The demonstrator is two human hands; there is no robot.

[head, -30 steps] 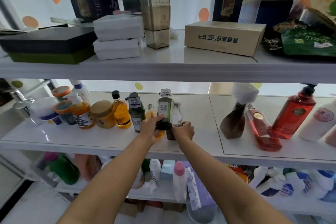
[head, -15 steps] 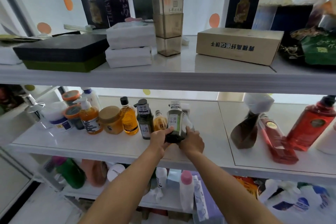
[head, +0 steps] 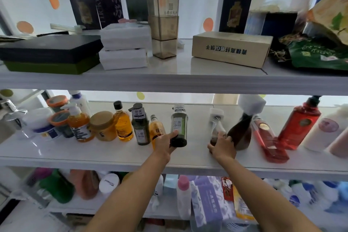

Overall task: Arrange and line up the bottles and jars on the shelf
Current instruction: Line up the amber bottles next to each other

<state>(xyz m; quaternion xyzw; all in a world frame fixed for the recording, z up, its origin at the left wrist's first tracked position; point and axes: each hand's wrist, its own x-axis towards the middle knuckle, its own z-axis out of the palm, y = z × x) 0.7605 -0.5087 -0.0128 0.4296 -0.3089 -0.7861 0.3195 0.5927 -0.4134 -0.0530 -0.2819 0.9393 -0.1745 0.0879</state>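
Note:
My left hand (head: 166, 142) grips the base of a dark green bottle (head: 179, 125) with a white label, upright on the middle shelf (head: 105, 153). To its left stand a small amber bottle (head: 156, 128), a dark pump bottle (head: 139, 124), an orange bottle (head: 122, 121), a tan-lidded jar (head: 102, 126) and an orange pump bottle (head: 78, 121). My right hand (head: 222, 147) holds a small clear bottle (head: 216, 124) with a white cap, well to the right of the green one. Right beside it a brown bottle (head: 243, 132) leans.
A red flat bottle (head: 267, 141) lies tilted, with a tall red pump bottle (head: 299, 122) and white bottles (head: 323, 130) at the right. Tubs (head: 40, 124) crowd the far left. Boxes fill the upper shelf (head: 169, 81); more bottles stand on the lower shelf.
My right hand has carried the small clear bottle away from the green bottle, rightward toward the brown bottle. My left hand stays on the green bottle. The camera moved closer.

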